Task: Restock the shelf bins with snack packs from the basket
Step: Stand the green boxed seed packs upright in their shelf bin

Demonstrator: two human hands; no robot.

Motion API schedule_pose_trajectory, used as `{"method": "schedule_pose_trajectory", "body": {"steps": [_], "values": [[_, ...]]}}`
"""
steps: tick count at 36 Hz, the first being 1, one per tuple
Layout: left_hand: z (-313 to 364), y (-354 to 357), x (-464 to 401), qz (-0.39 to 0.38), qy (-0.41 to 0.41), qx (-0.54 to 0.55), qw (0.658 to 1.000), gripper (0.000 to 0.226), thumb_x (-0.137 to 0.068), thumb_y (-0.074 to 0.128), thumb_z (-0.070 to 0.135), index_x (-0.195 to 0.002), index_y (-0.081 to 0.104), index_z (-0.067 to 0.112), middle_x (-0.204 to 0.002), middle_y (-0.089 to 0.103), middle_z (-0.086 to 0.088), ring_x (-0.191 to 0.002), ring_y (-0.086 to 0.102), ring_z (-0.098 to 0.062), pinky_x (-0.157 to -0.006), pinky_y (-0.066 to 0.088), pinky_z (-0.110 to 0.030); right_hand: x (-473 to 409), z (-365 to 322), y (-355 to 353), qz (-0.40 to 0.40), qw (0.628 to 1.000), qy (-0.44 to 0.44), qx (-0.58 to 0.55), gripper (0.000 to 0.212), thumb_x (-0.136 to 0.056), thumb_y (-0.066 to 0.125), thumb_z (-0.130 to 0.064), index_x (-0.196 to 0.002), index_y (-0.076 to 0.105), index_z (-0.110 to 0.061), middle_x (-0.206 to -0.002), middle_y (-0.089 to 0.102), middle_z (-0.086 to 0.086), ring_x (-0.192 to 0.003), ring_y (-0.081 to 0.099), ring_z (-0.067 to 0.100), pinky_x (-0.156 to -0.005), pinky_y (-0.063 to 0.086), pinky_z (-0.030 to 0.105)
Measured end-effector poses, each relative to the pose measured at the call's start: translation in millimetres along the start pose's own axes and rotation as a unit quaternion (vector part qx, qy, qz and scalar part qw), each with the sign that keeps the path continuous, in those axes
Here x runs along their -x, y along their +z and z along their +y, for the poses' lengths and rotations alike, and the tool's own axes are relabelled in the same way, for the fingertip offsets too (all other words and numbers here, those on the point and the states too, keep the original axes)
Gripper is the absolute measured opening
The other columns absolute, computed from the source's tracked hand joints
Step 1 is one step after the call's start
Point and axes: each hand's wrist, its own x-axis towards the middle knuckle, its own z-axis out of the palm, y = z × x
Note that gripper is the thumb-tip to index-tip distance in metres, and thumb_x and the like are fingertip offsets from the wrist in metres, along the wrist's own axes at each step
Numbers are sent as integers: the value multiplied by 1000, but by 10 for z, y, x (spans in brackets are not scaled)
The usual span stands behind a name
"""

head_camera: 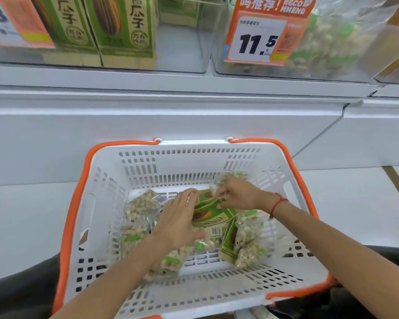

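Both your hands reach into the white basket with orange handles, set on the floor before the shelf. Your left hand lies flat, fingers straight, on the green cartons. Your right hand pinches a clear nut pack at the far wall. More nut packs lie around. Above, the clear shelf bins carry an orange price tag.

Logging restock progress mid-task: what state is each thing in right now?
basket: still holds packs
green boxes: in basket, under both hands
clear nut bags: loose in basket
left hand: fingers extended, on the boxes
right hand: pinching a pack
left bin: part empty
right bin: stocked
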Motion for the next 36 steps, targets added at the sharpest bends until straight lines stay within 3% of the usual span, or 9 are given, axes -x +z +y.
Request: {"method": "schedule_pose_trajectory", "body": {"steps": [2, 6, 9, 14, 18, 23, 30, 33, 36], "values": [[27, -91, -67, -20, -14, 5, 1000, 91, -74, 70, 55, -145, 21, 24, -141, 38, 3, -127, 39, -16, -108, 31, -34, -25, -85, -7, 5, 993, -1, -118, 23, -83, 73, -22, -104, 75, -14, -93, 75, 2, -78, 67, 21, -68, 51, 32], [-194, -247, -87, -21, -33, 32, 999, 25, -86, 64, 44, -102, 53, 27, -90, 59, 11, -85, 56, -12, -73, 46, -26, -2, -95, 208, -43, 974, 56, -216, 38, -84, 71, -30, -113, 69, -5, -88, 75, 5, -78, 69, 27, -73, 57, 33], [-453, -294, -43, -47, -73, 119, 989, 20, -92, 59, 37, -102, 54, 20, -84, 58, 8, -77, 58, -13, -57, 38, -19, 45, 28, 528, -140, 988, 58, -26, 40, -91, 58, -31, -126, 59, -10, -129, 60, 9, -117, 57, 28, -98, 48, 37], [-642, -409, 4, -50, -183, 469, 863, 22, -91, 59, 34, -113, 56, 29, -106, 69, 5, -95, 67, -17, -86, 53, -37, 147, 200, 940, -162, 920, -32, 355, 40, -87, 55, -3, -126, 54, -10, -129, 50, 14, -117, 49, 33, -88, 46, 43], [-592, -463, 36, -85, -183, 614, 763, 36, -86, 57, 39, -120, 57, 27, -113, 70, 0, -104, 66, -19, -93, 50, -43, 29, 102, 951, -188, 875, 23, 445, 35, -93, 54, -12, -127, 49, -5, -119, 58, 11, -106, 58, 26, -74, 44, 34], [-557, -453, 13, -93, -197, 641, 736, 37, -92, 53, 36, -128, 51, 30, -122, 65, 2, -110, 63, -19, -87, 52, -36, -70, 183, 790, -226, 825, -7, 517, 24, -95, 54, -16, -116, 61, -8, -117, 63, 7, -110, 56, 21, -86, 50, 34], [-521, -400, -22, 24, -299, 559, 773, 20, -98, 49, 33, -113, 55, 22, -109, 68, -2, -95, 66, -22, -84, 53, -41, -126, 27, -140, -157, 968, 63, 184, 30, -92, 59, -22, -121, 58, -13, -114, 60, 4, -105, 57, 21, -82, 46, 26], [-467, -397, -25, 50, -317, 514, 795, 26, -100, 45, 34, -113, 53, 14, -107, 66, -6, -101, 64, -28, -93, 50, -47, -76, -146, -500, -84, 994, 75, 14, 28, -98, 49, -22, -111, 63, -1, -93, 57, 10, -78, 52, 19, -61, 38, 19], [-306, -436, -12, 53, -305, 490, 815, 22, -101, 41, 30, -103, 54, 13, -102, 67, -8, -98, 65, -28, -92, 50, -46, -5, -164, -707, -35, 990, 86, -102, 31, -100, 45, -21, -107, 65, 3, -92, 59, 22, -76, 52, 19, -64, 40, 23]]}}
